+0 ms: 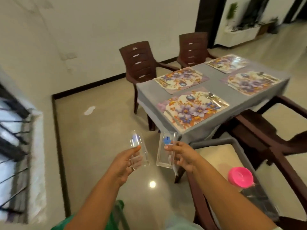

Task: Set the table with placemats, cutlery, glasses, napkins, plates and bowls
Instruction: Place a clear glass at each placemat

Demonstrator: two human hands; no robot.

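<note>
Two glasses carried near the table [214, 77]
Left hand [123, 165] grips a clear glass [138, 149]; right hand [183, 156] grips a blue-marked glass [165, 151].

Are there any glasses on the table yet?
No, both glasses are in the hands: left hand grips one glass, right hand the other glass.

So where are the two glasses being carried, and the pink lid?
Left glass [138, 151]: head view, on its clear side wall above the fingers.
Right glass [163, 154]: head view, on its clear wall below the blue mark.
Pink lid [240, 177]: head view, on its top.
</note>
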